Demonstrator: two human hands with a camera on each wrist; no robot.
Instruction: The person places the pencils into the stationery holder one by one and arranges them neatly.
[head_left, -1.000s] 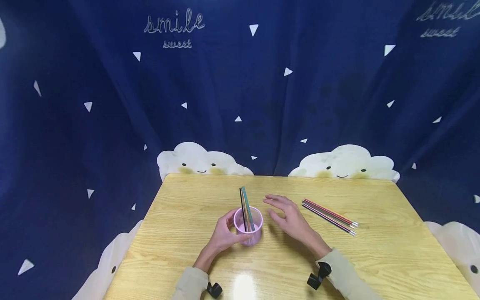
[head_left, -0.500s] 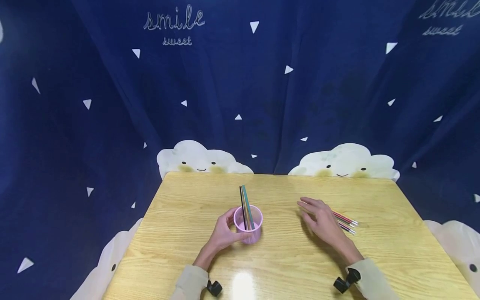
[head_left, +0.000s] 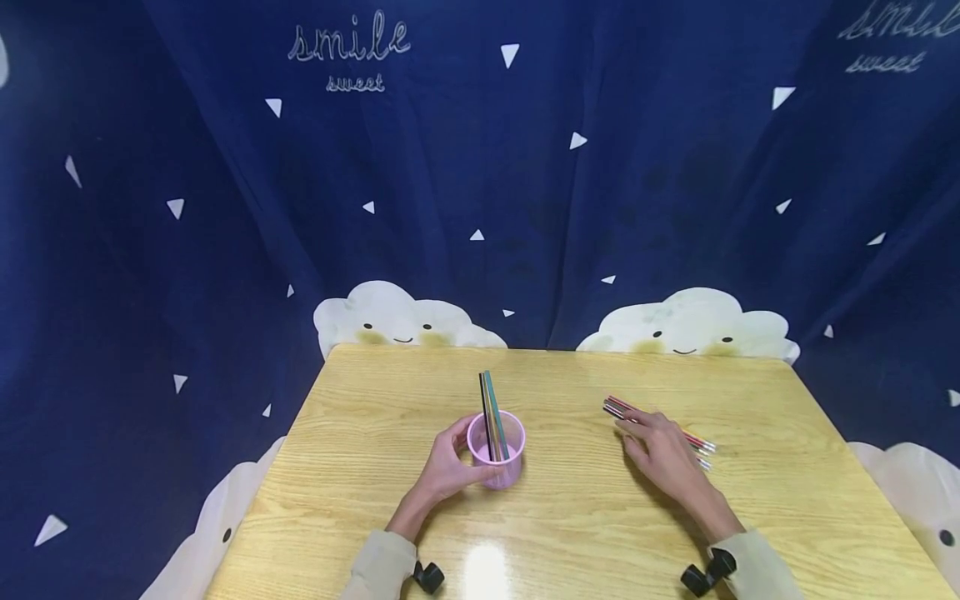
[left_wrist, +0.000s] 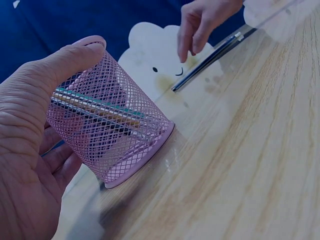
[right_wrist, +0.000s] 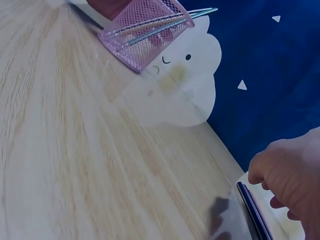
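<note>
My left hand (head_left: pixel 446 475) grips a pink mesh pencil cup (head_left: pixel 512 477), thumb across its near side and fingers around the back. Several pencils (head_left: pixel 492 417), black, yellow and teal among them, lean inside it and stick out of the top. To the right, my right hand (head_left: pixel 667 460) hangs over a bundle of loose pencils (head_left: pixel 613 406) on the table, hiding their middle. In the left wrist view, its fingers point down just above the pencils (left_wrist: pixel 207 62), apart from them. The right wrist view shows only the dark and pinkish ends of the pencils (right_wrist: pixel 254 210) beneath the hand.
The wooden table (head_left: pixel 555 533) reaches back to a dark blue curtain (head_left: pixel 480 167) printed with white clouds and triangles. A bright light reflection (head_left: pixel 487 571) lies on the tabletop near the front.
My right hand has moved right, away from the cup, to above the loose pencils, which it now partly covers. My left hand and the cup stay in place.
</note>
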